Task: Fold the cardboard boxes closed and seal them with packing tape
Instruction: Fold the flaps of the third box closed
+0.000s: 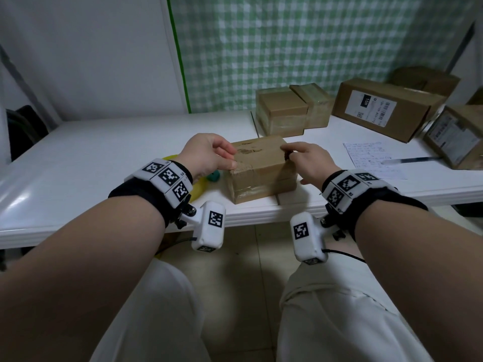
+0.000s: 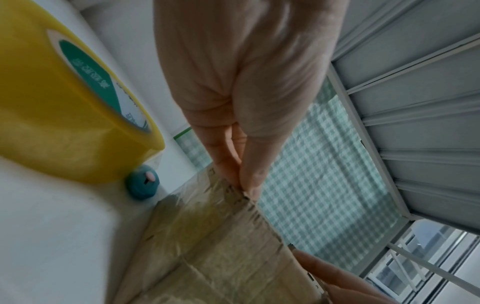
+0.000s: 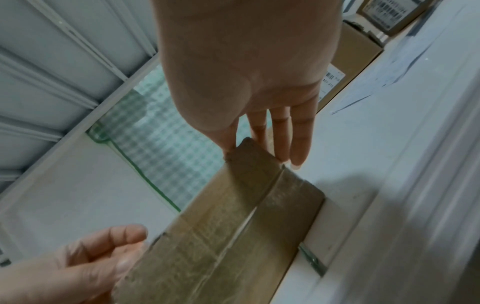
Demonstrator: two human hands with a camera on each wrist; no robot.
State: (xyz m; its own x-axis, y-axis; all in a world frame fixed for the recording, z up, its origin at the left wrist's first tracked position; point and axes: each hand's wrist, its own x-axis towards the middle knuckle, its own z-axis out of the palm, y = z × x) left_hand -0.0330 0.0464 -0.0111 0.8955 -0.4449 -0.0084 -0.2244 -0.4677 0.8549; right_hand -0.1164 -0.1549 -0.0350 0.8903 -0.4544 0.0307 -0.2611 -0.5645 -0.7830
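A small brown cardboard box (image 1: 261, 171), closed and wrapped with clear tape bands, sits near the front edge of the white table (image 1: 91, 152). My left hand (image 1: 231, 159) pinches the box's top left edge between thumb and fingers (image 2: 242, 183). My right hand (image 1: 288, 152) grips the top right corner, thumb on the upper face and fingers (image 3: 280, 144) down the side. A yellow roll of packing tape (image 2: 64, 115) lies just left of the box, mostly hidden behind my left wrist in the head view.
A small teal round object (image 1: 213, 176) sits between tape roll and box. Taped boxes (image 1: 281, 113) stand at the back, larger labelled boxes (image 1: 384, 108) at the right. A written sheet (image 1: 373, 158) and a pen-like tool (image 1: 410, 160) lie to the right.
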